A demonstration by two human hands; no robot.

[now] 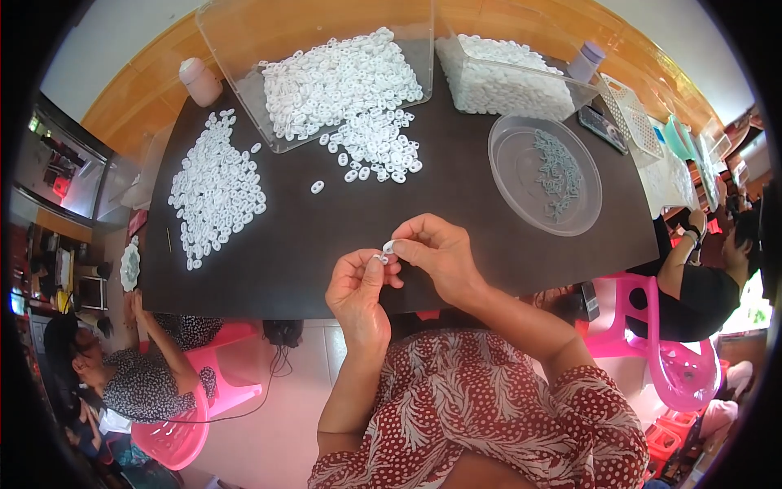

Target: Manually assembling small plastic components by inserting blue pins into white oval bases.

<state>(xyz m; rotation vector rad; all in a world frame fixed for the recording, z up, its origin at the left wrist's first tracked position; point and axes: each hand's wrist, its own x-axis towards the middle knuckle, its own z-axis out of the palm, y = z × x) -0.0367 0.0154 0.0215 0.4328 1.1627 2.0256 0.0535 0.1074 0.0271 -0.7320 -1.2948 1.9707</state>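
My left hand (360, 295) and my right hand (442, 254) meet over the near edge of the dark table. Both are closed in a pinch. Between the right thumb and fingers is a small white oval plastic piece (388, 246). The left fingertips hold a small whitish part just below it, partly hidden by the thumb; whether the two are joined I cannot tell. Loose white two-holed oval pieces (216, 196) lie in a heap on the left. More spill from a tipped clear bin (432, 77) in the middle. A round clear dish (498, 167) holds small grey-green parts (555, 173).
A second clear bin (456, 94) of white pieces stands at the back right. A pink bottle (199, 81), a purple-capped bottle (586, 61), a phone (603, 130) and a white basket (631, 114) line the table's edges. People sit on pink chairs (652, 314) at both sides.
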